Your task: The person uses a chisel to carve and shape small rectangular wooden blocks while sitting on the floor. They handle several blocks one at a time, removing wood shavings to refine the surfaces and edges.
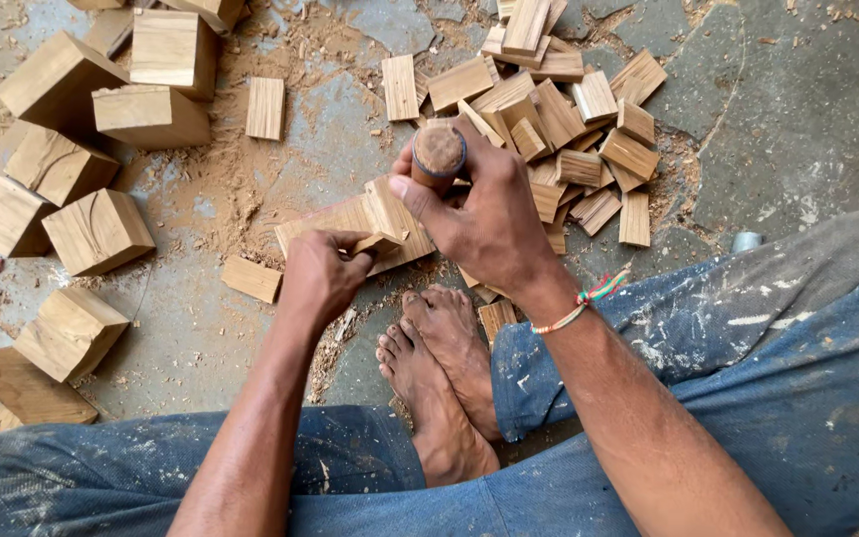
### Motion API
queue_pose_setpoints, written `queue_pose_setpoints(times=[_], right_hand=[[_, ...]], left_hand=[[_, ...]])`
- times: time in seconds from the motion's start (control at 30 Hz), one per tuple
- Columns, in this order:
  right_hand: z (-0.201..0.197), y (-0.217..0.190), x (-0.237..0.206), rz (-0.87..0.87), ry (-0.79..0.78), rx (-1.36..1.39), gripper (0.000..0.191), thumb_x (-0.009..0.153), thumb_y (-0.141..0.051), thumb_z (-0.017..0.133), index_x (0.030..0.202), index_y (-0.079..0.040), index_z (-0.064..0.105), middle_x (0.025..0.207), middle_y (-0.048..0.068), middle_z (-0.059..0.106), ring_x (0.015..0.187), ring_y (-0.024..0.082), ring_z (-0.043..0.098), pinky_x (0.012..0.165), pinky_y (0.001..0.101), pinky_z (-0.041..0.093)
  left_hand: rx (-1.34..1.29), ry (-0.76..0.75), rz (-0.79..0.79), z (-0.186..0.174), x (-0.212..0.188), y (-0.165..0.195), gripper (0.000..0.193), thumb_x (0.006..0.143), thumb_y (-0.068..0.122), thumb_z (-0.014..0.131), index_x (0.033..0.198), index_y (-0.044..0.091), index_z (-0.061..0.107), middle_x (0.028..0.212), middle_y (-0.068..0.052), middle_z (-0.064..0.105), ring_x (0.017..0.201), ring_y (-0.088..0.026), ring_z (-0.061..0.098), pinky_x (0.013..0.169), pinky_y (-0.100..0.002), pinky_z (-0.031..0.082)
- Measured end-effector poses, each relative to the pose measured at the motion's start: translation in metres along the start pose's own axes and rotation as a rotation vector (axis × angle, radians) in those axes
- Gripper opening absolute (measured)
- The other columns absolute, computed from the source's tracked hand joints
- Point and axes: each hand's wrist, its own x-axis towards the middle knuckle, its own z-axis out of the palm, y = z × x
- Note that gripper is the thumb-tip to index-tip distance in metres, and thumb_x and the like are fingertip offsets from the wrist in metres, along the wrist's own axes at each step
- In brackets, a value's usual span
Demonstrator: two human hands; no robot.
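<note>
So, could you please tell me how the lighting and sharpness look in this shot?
Head view: soft, even daylight with no glare; the hands, left and right, and the wood blocks are sharp; only faint shadows lie under the blocks on the stone floor.

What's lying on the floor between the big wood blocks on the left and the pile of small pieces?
In the head view, one small flat piece lies there, on sawdust spread over the stone floor.
</note>
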Motion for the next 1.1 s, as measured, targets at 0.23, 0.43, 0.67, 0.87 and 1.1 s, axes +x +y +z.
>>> queue_pose_setpoints(times=[0.23, 0.43, 0.67, 0.87, 1.1], right_hand=[[0.013, -0.018, -0.003, -0.096, -0.039, 0.092, 0.015, 0.103, -0.016, 0.073, 0.110, -0.005, 0.065, 0.093, 0.004, 0.073, 0.084, 0.010, 0.071, 0.076, 0.0239, 0.062], [0.024, -0.020, -0.006, -0.031, -0.037, 0.124, 0.015, 0.098, -0.015, 0.075, 0.106, -0.005, 0.066, 0.092, 0.003, 0.071, 0.083, 0.009, 0.069, 0.073, 0.0244, 0.061], [0.024, -0.012, -0.007, 0.029, -0.080, 0.174, 0.016, 0.100, -0.018, 0.073, 0.105, -0.005, 0.066, 0.092, -0.001, 0.073, 0.079, 0.005, 0.073, 0.071, 0.0243, 0.061], [0.031, -0.010, -0.008, -0.064, 0.007, 0.191, 0.017, 0.104, -0.015, 0.076, 0.105, -0.002, 0.066, 0.090, 0.003, 0.067, 0.079, 0.008, 0.061, 0.072, 0.0242, 0.056], [0.040, -0.006, -0.010, -0.099, -0.021, 0.121, 0.020, 0.100, -0.019, 0.075, 0.110, -0.004, 0.066, 0.095, 0.001, 0.073, 0.083, 0.008, 0.072, 0.074, 0.0253, 0.063]], left_hand=[[0.074, 0.096, 0.206, 0.011, 0.003, -0.016, 0.031, 0.084, 0.012, 0.071, 0.114, 0.013, 0.080, 0.092, -0.017, 0.077, 0.071, -0.027, 0.074, 0.076, -0.040, 0.060], [0.044, 0.159, 0.242, 0.013, 0.003, -0.022, 0.033, 0.079, 0.012, 0.072, 0.111, 0.007, 0.079, 0.093, -0.018, 0.076, 0.073, -0.028, 0.074, 0.075, -0.040, 0.060], [0.043, 0.149, 0.253, 0.010, 0.002, -0.029, 0.032, 0.081, 0.012, 0.071, 0.111, 0.006, 0.079, 0.092, -0.020, 0.075, 0.074, -0.031, 0.074, 0.075, -0.041, 0.059], [0.027, 0.188, 0.331, 0.017, 0.003, -0.035, 0.034, 0.077, 0.012, 0.072, 0.109, 0.004, 0.078, 0.093, -0.022, 0.074, 0.075, -0.032, 0.073, 0.075, -0.041, 0.059], [0.032, 0.138, 0.289, 0.013, 0.010, -0.039, 0.023, 0.084, 0.017, 0.072, 0.099, 0.001, 0.079, 0.087, -0.021, 0.075, 0.071, -0.030, 0.073, 0.072, -0.044, 0.058]])
